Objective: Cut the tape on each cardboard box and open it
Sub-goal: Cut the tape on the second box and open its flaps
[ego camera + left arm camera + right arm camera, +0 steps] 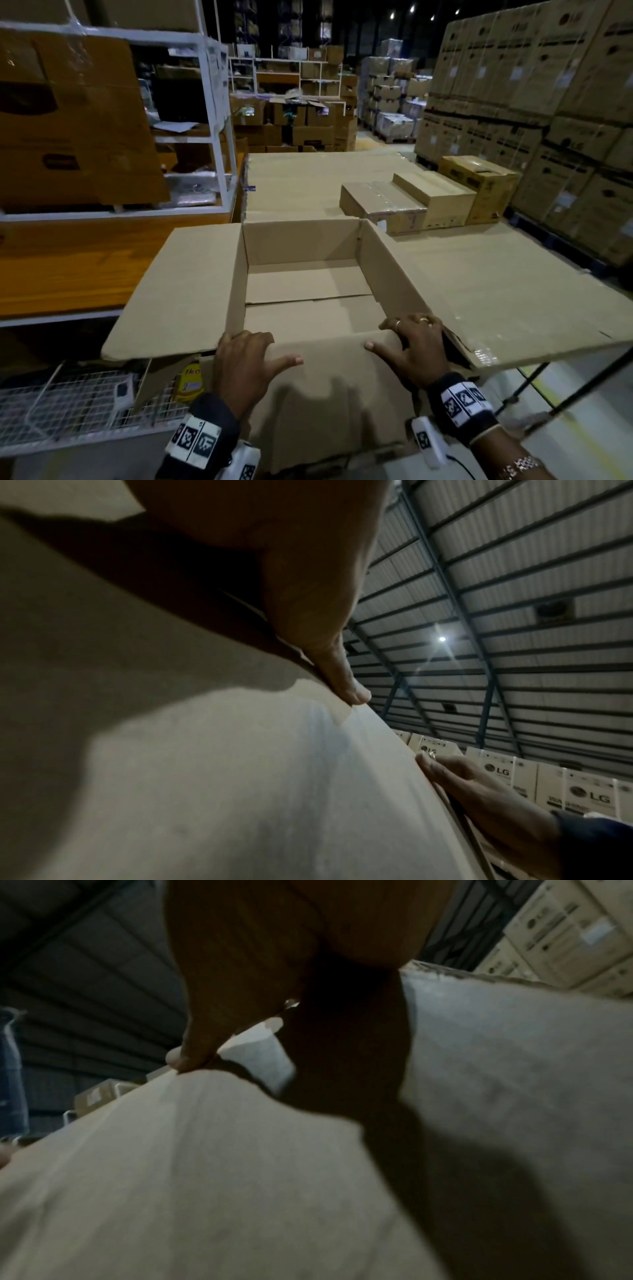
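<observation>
A large cardboard box (301, 277) stands open and empty in front of me in the head view, its left flap (178, 291) and right flap (496, 291) folded outward. My left hand (246, 356) grips the near flap (329, 394) at its fold, fingers curled over the edge into the box, thumb flat on the outside. My right hand (411, 346) holds the same flap further right in the same way. The left wrist view shows the left thumb (342, 674) on the flap (240, 777) and the right hand (479, 785) beyond. The right thumb (205, 1031) presses the flap (205, 1177). No cutter is in sight.
Three closed boxes (383, 205), (435, 195), (479, 185) sit at the back right of the cardboard-covered table (308, 178). A white shelving rack (219, 137) with boxes stands to the left, a wire basket (68, 404) below it. Tall stacked cartons (548, 102) wall the right.
</observation>
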`<state>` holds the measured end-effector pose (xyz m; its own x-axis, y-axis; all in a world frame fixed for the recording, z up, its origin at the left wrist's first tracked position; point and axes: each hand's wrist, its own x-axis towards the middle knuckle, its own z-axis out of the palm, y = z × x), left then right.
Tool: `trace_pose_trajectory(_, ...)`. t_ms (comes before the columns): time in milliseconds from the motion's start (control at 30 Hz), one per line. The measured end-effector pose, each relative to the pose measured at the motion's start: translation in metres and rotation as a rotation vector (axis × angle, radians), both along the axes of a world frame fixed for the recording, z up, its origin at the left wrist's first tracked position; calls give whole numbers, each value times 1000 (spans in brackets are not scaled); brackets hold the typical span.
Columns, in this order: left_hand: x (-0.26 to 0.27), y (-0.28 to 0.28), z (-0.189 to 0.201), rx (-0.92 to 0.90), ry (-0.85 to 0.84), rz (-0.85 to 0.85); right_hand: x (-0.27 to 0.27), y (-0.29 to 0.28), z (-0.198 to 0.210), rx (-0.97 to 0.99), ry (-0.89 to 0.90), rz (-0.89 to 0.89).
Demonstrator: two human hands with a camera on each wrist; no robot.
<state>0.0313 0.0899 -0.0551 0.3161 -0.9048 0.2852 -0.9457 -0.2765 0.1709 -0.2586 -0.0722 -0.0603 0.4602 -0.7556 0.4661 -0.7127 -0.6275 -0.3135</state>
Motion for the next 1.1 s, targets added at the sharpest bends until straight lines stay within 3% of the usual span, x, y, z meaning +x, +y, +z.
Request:
trace_pose_trajectory(233, -5, 1, 1, -50, -6, 5, 2, 2, -2, 56, -31, -35)
trace_pose_trajectory(400, -23, 3, 12, -24, 109, 42, -4, 9, -4, 6, 98, -25)
trace_pose_trajectory(633, -100, -35, 34, -128, 353, -192, -23, 17, 26, 120, -135, 90)
trace_pose_trajectory(900, -189, -84, 59, -181, 363, -352, -116, -13, 50, 207, -536, 173)
trace_pose_trajectory(1100, -287, -152, 69, -166, 356, -409, -207, -53, 39, 153, -564, 189)
